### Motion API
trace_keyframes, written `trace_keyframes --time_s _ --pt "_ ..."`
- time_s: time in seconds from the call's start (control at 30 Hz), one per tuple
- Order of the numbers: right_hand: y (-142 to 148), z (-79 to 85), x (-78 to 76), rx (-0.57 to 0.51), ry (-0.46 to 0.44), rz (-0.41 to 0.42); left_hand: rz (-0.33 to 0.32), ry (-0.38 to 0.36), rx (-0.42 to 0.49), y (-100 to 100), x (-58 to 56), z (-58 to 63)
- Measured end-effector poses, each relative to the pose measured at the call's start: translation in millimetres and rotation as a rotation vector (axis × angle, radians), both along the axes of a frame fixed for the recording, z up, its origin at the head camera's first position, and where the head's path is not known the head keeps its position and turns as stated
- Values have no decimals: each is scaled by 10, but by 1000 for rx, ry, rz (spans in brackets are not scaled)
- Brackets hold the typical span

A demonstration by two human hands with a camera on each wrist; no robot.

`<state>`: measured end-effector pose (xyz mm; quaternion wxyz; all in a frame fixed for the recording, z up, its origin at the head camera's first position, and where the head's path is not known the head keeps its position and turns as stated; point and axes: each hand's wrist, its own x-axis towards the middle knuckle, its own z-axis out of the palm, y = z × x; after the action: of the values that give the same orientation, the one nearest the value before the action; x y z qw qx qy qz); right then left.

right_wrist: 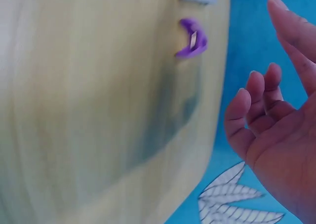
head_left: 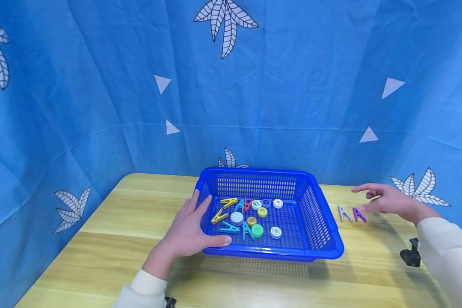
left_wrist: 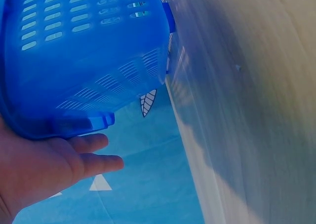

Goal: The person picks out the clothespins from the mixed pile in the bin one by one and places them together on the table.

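Note:
A blue plastic basket [head_left: 262, 250] stands mid-table, holding yellow, teal and red clothespins [head_left: 219, 217] and several bottle caps [head_left: 257, 231]. Spread over its near left corner, my left hand [head_left: 188, 233] rests on the rim with the thumb along the front edge. The left wrist view shows two of its fingers [left_wrist: 101, 164] straight, beside the rim. To the right of the basket, a grey clothespin [head_left: 344, 213] and a purple clothespin [head_left: 359, 215] lie on the table. My right hand [head_left: 392, 203] hovers just by the purple one, fingers loosely bent and holding nothing.
The wooden table [head_left: 127, 226] has a rounded far left corner. A blue curtain [head_left: 292, 85] with white leaves and triangles hangs behind and beside it. Black wrist gear [head_left: 411, 254] shows by the right sleeve.

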<state>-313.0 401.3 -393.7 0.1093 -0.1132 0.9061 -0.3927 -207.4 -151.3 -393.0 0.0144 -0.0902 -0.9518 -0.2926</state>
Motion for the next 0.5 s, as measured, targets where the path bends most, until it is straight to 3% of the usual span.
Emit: trace_keyframes --time_s 0.5 --pt "-694 510 -38 55 124 58 -3 4 8 -8 -17 -16"
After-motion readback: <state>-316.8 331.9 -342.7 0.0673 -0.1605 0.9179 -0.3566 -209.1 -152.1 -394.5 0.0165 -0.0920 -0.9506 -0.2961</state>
